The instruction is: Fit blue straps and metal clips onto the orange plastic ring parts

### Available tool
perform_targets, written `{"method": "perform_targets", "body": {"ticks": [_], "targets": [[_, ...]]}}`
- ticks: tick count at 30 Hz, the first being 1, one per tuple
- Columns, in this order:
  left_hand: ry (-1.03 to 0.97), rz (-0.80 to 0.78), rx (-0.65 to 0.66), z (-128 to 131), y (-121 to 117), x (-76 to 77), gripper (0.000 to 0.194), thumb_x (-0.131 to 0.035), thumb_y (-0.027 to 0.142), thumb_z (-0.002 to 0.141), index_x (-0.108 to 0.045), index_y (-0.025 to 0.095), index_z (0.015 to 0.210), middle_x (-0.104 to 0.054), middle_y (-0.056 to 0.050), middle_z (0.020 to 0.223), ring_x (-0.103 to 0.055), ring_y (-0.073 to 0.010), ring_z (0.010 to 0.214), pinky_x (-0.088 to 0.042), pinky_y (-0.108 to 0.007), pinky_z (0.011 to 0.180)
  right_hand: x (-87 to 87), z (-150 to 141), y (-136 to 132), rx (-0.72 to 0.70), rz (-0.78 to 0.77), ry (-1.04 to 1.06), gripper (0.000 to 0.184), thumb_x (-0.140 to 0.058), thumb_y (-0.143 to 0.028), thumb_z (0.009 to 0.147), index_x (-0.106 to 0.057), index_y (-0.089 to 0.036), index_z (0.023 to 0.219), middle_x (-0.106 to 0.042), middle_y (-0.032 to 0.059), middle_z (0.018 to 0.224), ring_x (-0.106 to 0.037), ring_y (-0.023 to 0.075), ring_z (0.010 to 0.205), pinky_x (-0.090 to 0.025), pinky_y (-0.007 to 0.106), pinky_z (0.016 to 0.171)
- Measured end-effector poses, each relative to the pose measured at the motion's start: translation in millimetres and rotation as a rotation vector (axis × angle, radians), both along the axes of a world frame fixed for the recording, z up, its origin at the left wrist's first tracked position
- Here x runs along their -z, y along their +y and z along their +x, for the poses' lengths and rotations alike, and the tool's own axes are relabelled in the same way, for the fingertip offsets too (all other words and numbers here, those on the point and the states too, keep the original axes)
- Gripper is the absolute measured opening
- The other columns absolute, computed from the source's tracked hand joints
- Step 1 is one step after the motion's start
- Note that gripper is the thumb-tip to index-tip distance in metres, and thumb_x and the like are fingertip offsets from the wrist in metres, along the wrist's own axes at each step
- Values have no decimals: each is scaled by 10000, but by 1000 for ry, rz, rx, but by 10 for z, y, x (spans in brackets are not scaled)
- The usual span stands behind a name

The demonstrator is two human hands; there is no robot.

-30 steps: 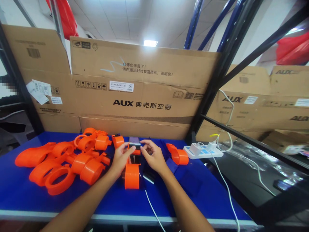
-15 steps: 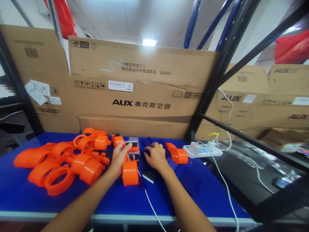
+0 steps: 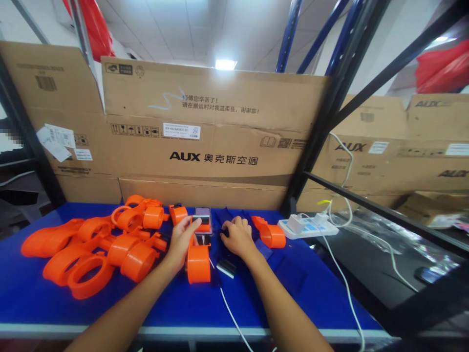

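An orange tape dispenser (image 3: 199, 264) is gripped in my left hand (image 3: 180, 243), its ring hanging toward me and a dark blade strip at its upper end near my thumb. My right hand (image 3: 237, 236) rests to the right, palm down, fingers curled together over dark blue flat pieces (image 3: 224, 215); what its fingertips pinch, if anything, is hidden. A small black and silver piece (image 3: 226, 268) lies between my forearms. Behind my left hand is a phone (image 3: 202, 212), partly covered by the dispenser's upper end.
Several orange tape dispensers (image 3: 93, 274) are heaped at the left; another dispenser (image 3: 273, 235) lies right of my right hand. A white power strip (image 3: 308, 227) with cables sits at the right edge of the blue table (image 3: 164, 308). Cardboard (image 3: 212, 146) stands along the back.
The fingers of my right hand have curled closer together over the dark blue pieces. My left hand keeps the tape dispenser almost still; the view has shifted slightly.
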State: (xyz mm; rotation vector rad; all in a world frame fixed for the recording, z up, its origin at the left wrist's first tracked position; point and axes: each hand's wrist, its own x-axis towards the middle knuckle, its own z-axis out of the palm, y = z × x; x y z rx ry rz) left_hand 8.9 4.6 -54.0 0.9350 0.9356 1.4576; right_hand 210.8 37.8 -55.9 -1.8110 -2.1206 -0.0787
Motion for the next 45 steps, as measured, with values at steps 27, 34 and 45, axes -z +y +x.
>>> {"method": "perform_targets", "body": {"ticks": [27,34,45], "targets": [[-2,25,-3,4,-16,1,510,-822,541,697,-634,193,1018,-521,87,496,-452,-88,357,-360,-213,416,-106,-12,-56,6,142,173,190,-714,-389,838,-712,-202,869,-694,112,926,-599,289,938,-426,388,806],[-198,-14,46,41,-20,-8,508,-782,591,737,-585,203,1000,-569,57,526,-522,-115,417,-452,-240,488,-111,-36,17,-267,221,935,311,-689,-455,809,-607,-209,980,-657,6,729,-609,170,611,-502,287,578],[-66,39,-17,54,14,5,516,-886,399,638,-607,201,1025,-619,54,694,-524,-74,464,-429,-210,498,-204,-206,-93,-461,37,1304,351,-769,-466,764,-590,-227,948,-669,7,753,-717,222,708,-603,368,676]]}}
